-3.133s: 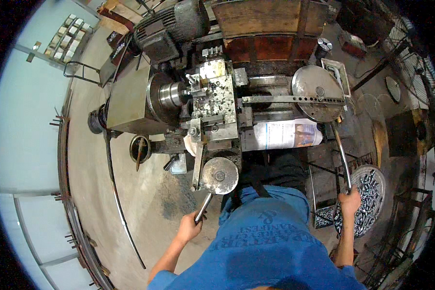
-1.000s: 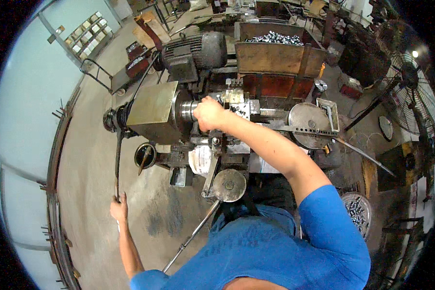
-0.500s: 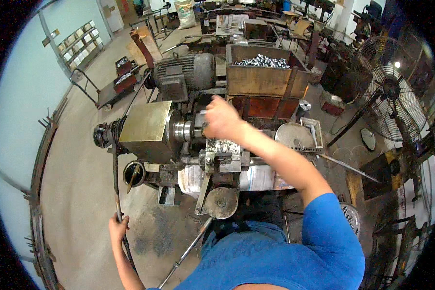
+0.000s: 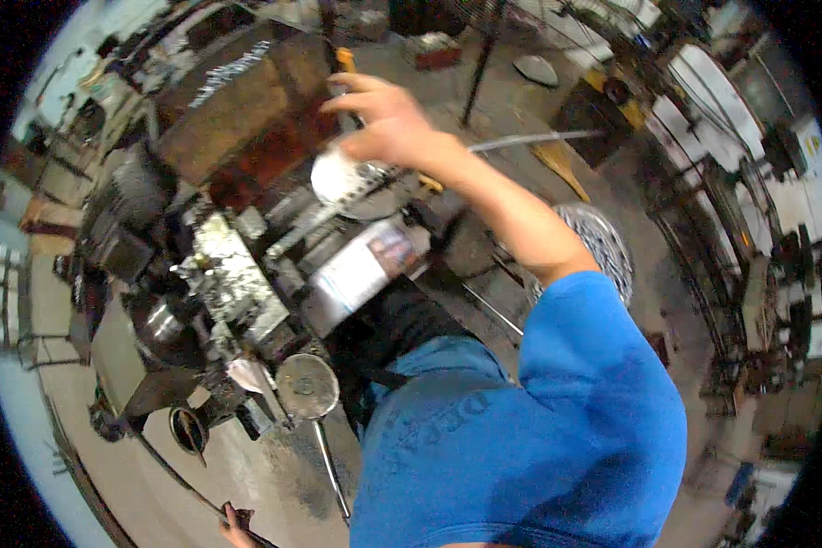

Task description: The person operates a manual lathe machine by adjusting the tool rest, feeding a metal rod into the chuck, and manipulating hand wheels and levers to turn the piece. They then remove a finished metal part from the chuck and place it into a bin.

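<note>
My right hand [image 4: 388, 123] reaches out over the far side of the machine, its fingers stretched and apart, with nothing visible in them. Just below it lies a pale round plate [image 4: 333, 179], bright with glare, beside a strip with a row of holes [image 4: 303, 229]. My left hand [image 4: 236, 527], low in the picture, is wrapped round a long dark lever rod [image 4: 175, 472] that runs up to the machine's headstock [image 4: 128, 370]. The shiny spindle [image 4: 166, 324] is blurred. Metal chips cover the slide [image 4: 237, 269], and a round handwheel [image 4: 307, 385] sits nearer to me.
A large rusty box [image 4: 247, 114] with small metal pieces stands behind the machine. At my right is a round tray [image 4: 623, 265] full of small metal parts. A dark round pot [image 4: 188, 429] hangs by the headstock. A thin pole [image 4: 539, 139] sticks out on the far side.
The view has swung to the right. My right hand has left the spindle area and moved right to the round plate, its fingers spreading. My left hand still grips the lever rod.
</note>
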`<action>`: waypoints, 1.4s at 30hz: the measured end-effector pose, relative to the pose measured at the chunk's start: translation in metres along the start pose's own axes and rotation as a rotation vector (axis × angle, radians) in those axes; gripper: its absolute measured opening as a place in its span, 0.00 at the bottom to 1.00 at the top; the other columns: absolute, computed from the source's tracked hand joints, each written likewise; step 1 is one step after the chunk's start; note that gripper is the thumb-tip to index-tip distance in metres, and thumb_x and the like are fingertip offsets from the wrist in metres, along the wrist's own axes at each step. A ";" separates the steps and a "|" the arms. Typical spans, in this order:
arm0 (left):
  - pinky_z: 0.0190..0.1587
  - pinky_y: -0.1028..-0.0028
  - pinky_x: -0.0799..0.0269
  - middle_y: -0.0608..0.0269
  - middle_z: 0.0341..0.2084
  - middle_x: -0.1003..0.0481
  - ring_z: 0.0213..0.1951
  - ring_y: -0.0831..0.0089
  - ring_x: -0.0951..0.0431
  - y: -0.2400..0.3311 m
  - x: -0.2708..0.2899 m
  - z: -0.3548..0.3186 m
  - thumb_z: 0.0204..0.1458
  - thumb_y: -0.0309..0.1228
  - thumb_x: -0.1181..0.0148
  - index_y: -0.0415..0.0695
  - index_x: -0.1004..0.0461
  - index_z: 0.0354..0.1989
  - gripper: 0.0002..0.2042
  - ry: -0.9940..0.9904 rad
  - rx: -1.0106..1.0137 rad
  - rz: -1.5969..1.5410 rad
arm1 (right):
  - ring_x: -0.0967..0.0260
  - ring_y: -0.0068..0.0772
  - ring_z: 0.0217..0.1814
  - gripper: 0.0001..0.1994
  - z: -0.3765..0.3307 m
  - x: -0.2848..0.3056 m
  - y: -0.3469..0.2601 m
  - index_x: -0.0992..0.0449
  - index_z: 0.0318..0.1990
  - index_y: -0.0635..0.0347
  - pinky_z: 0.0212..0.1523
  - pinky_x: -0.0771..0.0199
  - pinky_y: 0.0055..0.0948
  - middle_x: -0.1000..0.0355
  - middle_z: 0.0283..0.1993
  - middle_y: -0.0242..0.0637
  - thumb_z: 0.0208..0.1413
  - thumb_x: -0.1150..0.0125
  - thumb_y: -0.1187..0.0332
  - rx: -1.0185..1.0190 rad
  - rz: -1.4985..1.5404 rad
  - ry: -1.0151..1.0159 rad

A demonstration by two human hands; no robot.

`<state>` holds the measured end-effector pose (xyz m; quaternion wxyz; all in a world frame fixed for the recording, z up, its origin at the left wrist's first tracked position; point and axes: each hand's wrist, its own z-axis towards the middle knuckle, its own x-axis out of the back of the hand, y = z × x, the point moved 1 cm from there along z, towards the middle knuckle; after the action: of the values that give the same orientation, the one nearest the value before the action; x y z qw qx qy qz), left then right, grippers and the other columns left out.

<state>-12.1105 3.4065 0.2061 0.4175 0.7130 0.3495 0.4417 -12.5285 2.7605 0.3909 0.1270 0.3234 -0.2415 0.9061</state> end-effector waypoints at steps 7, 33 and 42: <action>0.19 0.63 0.37 0.66 0.10 0.39 0.10 0.72 0.43 -0.026 0.006 0.056 0.47 0.33 0.41 0.41 0.33 0.30 0.10 -0.082 0.178 -0.164 | 0.29 0.48 0.38 0.15 -0.292 0.141 0.143 0.22 0.30 0.57 0.41 0.29 0.38 0.28 0.33 0.49 0.32 0.42 0.60 -1.136 -0.483 -0.220; 0.32 0.75 0.31 0.60 0.24 0.26 0.27 0.74 0.25 0.212 -0.147 -0.100 0.47 0.30 0.44 0.36 0.29 0.42 0.14 -0.114 -0.493 0.281 | 0.32 0.39 0.46 0.20 -0.211 0.015 0.008 0.23 0.37 0.63 0.48 0.36 0.29 0.29 0.42 0.47 0.30 0.47 0.71 -0.656 0.304 -0.438; 0.31 0.76 0.30 0.56 0.22 0.26 0.24 0.71 0.25 0.241 -0.296 -0.129 0.56 0.42 0.55 0.34 0.29 0.33 0.19 -1.028 -0.108 -0.595 | 0.35 0.44 0.42 0.20 -0.060 -0.059 -0.213 0.23 0.34 0.58 0.44 0.33 0.35 0.31 0.46 0.43 0.25 0.43 0.71 0.362 0.719 -0.418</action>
<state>-12.3066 3.0882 0.3578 0.6745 0.6847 0.2645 -0.0788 -12.4325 2.9680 0.3878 -0.3056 0.4118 -0.1966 0.8357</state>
